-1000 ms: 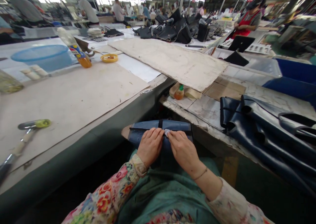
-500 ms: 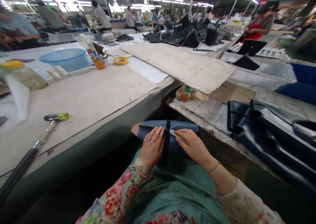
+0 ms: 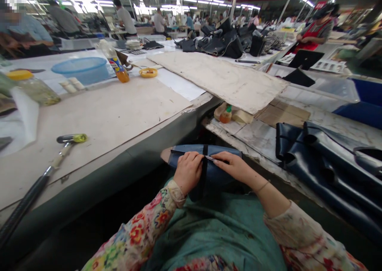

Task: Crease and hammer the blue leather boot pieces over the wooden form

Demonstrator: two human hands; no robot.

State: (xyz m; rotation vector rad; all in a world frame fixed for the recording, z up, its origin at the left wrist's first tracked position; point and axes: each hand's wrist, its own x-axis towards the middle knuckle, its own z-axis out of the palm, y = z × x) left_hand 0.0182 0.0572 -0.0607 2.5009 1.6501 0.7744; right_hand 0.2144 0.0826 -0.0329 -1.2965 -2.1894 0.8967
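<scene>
A dark blue leather piece (image 3: 221, 175) with a black strip (image 3: 205, 171) across it lies over a form with a pale brown tip (image 3: 166, 155), above the green apron on my lap. My left hand (image 3: 188, 171) rests on the leather left of the strip, fingers bent and pressed together near its upper edge; what lies under the fingertips is hidden. In my right hand (image 3: 234, 165), pinched between thumb and fingers, is a slim pale-tipped tool (image 3: 209, 158). Its tip points left and meets the black strip beside my left fingertips.
A hammer (image 3: 64, 147) lies on the left table (image 3: 119, 116), with a lidded jar (image 3: 32, 90), blue basin (image 3: 82, 69) and bottle of orange liquid (image 3: 121, 70) farther back. More blue leather pieces (image 3: 322, 163) lie on the right. A small orange bottle (image 3: 226, 116) stands by the table corner.
My left fingers have gone from lying flatter to bent, closer to the strip. The tool's tip has shifted slightly up and left against the strip. The whole view has moved a little.
</scene>
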